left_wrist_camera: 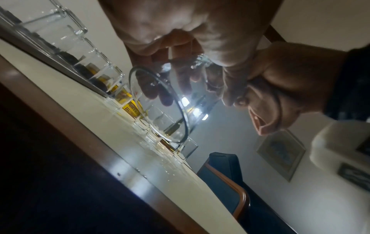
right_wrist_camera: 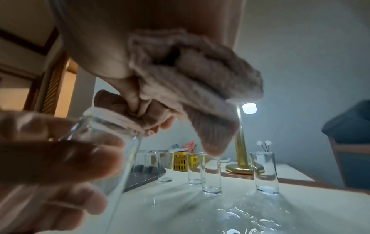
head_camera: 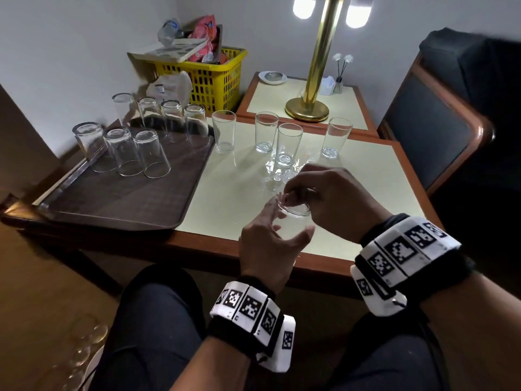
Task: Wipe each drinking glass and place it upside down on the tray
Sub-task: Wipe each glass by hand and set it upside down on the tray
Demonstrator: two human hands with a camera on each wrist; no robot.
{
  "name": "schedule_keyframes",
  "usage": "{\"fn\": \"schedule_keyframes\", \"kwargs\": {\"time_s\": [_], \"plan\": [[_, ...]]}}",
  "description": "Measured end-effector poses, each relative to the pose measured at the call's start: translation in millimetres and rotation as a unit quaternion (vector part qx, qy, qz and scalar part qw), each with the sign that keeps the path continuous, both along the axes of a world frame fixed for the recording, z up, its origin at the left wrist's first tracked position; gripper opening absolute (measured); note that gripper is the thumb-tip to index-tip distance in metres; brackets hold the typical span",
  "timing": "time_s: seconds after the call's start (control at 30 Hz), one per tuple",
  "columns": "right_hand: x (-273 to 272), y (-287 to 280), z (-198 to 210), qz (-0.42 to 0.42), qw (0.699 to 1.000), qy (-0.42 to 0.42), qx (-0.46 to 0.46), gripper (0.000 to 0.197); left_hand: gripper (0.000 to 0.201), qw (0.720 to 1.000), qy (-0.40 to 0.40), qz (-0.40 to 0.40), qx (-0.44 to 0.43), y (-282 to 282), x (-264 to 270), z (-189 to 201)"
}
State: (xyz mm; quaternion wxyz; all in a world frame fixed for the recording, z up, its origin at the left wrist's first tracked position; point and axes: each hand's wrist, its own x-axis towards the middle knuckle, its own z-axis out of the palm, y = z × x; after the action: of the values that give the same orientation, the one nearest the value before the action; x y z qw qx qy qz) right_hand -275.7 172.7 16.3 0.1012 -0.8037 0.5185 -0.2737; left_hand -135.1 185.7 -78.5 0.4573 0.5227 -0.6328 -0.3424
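My left hand (head_camera: 270, 235) grips a clear drinking glass (head_camera: 293, 221) above the table's front edge, its thick base up and its open rim (left_wrist_camera: 160, 102) toward my left wrist. My right hand (head_camera: 329, 196) holds a bunched beige cloth (right_wrist_camera: 190, 79) and presses it against the glass's base (right_wrist_camera: 112, 120). A dark brown tray (head_camera: 112, 204) lies at the left and carries several upside-down glasses (head_camera: 153, 153). Several upright glasses (head_camera: 287, 145) stand on the cream table (head_camera: 225, 198) beyond my hands.
A yellow basket (head_camera: 208, 77) full of items stands behind the tray. A brass lamp (head_camera: 313, 80), a small dish (head_camera: 272, 77) and a reed diffuser (head_camera: 339, 77) are on the side table. A dark chair (head_camera: 437, 122) is at the right. More glassware (head_camera: 84, 342) sits low at the left.
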Motion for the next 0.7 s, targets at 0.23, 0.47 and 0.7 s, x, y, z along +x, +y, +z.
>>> {"fn": "schedule_keyframes", "kwargs": {"time_s": [0.23, 0.47, 0.7], "plan": [[-7, -2, -1, -0.014, 0.998, -0.057, 0.039, 0.03, 0.071, 1.0, 0.01, -0.002, 0.004, -3, 5, 3], [-5, 1, -8, 0.005, 0.993, -0.099, 0.056, 0.015, 0.058, 1.0, 0.005, 0.015, 0.002, -6, 13, -1], [-1, -3, -10, 0.009, 0.994, -0.085, 0.069, 0.027, 0.055, 1.0, -0.002, 0.019, 0.013, -6, 12, -2]]}}
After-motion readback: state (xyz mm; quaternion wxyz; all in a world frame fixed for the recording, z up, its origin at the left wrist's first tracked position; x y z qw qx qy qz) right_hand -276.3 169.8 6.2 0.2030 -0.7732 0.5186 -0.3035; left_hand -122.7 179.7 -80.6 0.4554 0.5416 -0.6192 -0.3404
